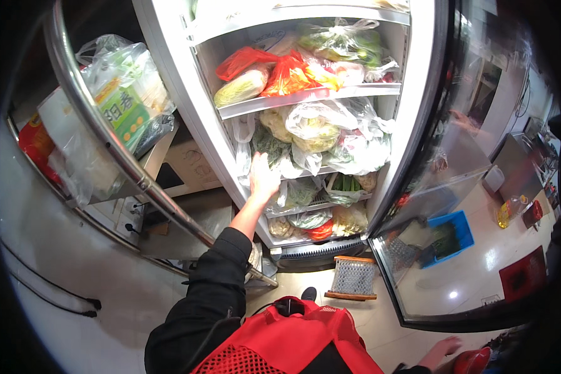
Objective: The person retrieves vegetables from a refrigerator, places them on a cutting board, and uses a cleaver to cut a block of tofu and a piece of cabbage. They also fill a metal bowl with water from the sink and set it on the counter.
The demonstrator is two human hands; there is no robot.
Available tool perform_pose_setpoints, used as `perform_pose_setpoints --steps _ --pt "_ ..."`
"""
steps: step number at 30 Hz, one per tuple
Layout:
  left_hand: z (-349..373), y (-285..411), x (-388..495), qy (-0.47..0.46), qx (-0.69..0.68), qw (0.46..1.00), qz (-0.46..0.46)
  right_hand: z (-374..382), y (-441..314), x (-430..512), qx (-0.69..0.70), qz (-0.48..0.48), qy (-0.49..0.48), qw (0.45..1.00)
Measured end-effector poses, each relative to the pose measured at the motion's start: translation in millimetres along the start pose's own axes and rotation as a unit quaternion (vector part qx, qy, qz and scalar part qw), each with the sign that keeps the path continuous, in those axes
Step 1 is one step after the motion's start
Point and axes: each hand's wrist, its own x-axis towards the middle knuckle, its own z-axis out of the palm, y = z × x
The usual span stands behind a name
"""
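Note:
My left hand [264, 177] reaches into an upright display fridge, at the left end of the middle shelf. Its fingers touch or nearly touch a clear plastic bag of leafy greens [269, 142]; whether they grip it cannot be told. Bagged cauliflower [315, 133] lies to the right on that shelf. On the shelf above are a napa cabbage [243, 86], a red plastic bag [287, 77] and a clear bag of green vegetables [341, 44]. Lower shelves hold more bagged greens [297, 194]. My right hand [447, 346], slightly blurred, is low at the right, outside the fridge, fingers extended, nothing seen in it.
The fridge's glass door [449, 262] stands open at the right. A low woven stool [354, 278] is on the floor before the fridge. At the left, a curved metal rail [142, 182] fronts a rack with plastic bags [135, 103] and a cardboard box [191, 163].

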Motion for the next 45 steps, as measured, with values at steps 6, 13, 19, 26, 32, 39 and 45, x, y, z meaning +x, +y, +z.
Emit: perform_pose_setpoints --steps 6,13,19,26,32,39,45 --pt "21 -12 64 -0.064 0.122 0.987 -0.087 82 97 -77 -0.061 0.162 -0.080 0.982" --pt "46 -37 87 -0.026 0.176 0.984 -0.021 289 91 -217 -0.265 0.041 -0.415 0.870" --pt "42 -51 99 -0.060 0.156 0.986 0.002 405 113 -353 -0.340 -0.124 -0.665 0.654" --pt "-3 -21 112 -0.093 0.199 0.976 -0.006 495 132 -451 -0.214 -0.480 -0.757 0.389" --pt "-39 3 90 -0.024 0.153 0.987 0.048 559 164 -471 -0.316 -0.475 -0.746 0.345" --pt "-54 56 -4 0.011 0.076 0.995 0.057 556 171 -470 -0.175 -0.479 -0.728 0.458" --pt "-33 101 -63 -0.025 0.039 0.996 0.078 487 173 -503 -0.062 0.305 -0.756 0.575"
